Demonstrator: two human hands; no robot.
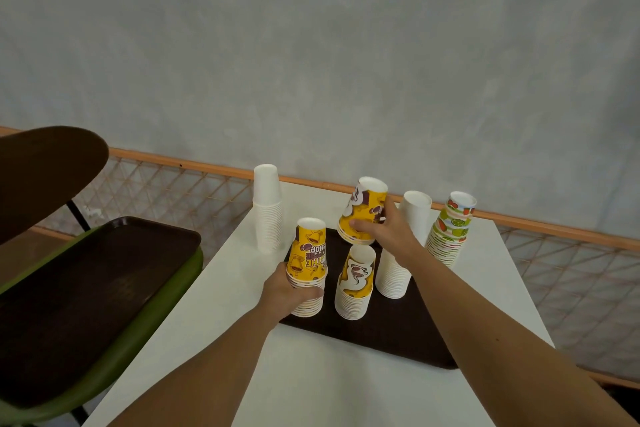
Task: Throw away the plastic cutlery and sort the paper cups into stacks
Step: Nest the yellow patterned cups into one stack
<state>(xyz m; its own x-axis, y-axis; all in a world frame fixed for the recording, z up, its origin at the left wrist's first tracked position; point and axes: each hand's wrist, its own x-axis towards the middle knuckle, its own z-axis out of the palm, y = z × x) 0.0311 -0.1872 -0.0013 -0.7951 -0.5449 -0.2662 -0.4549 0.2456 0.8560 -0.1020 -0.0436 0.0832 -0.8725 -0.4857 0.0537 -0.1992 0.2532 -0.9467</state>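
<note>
Both hands are busy: your left hand (285, 293) curls its fingers (311, 292) round the near-left yellow stack (309, 253) on the tray (398, 336); your right hand (389, 230) grips a tilted yellow bunch (363, 210) above. Tip it more and cups fall.

Looks forward and down from the wearer's head, wide-angle, across the white surface (311, 374) and its brown tray (398, 333) toward the grey wall (311, 45). Sits close above the near edge, catching a green chair (156, 322) at left.
</note>
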